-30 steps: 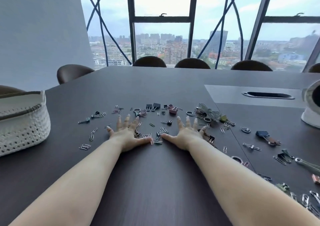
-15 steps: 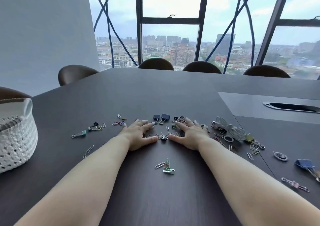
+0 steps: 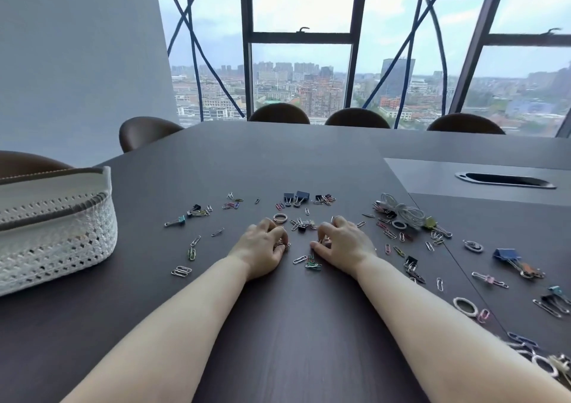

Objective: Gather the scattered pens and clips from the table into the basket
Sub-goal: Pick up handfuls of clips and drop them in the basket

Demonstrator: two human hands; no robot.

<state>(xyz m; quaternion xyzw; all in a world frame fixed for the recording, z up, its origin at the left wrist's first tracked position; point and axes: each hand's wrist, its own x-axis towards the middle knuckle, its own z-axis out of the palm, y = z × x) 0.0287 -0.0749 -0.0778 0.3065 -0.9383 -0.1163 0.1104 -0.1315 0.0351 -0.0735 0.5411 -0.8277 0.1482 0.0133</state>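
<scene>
Many small paper clips (image 3: 312,262) and binder clips (image 3: 297,198) lie scattered across the dark table (image 3: 278,341). My left hand (image 3: 262,249) rests on the table with its fingers curled around a small bunch of clips. A little to the right, my right hand (image 3: 341,246) is curled the same way over more clips. More clips lie between the two hands (image 3: 301,225). The white crocheted basket (image 3: 52,226) stands at the left edge, well apart from both hands. No pens are visible.
A coiled white cable (image 3: 401,211) lies among clips right of my hands. A blue binder clip (image 3: 506,254) and rings (image 3: 465,307) sit further right. A cable slot (image 3: 505,180) is set in the table's grey panel. Chairs (image 3: 357,118) line the far edge.
Both hands went from flat with spread fingers to curled, raking clips together toward me. The camera view shifted, so the basket shows larger at the left.
</scene>
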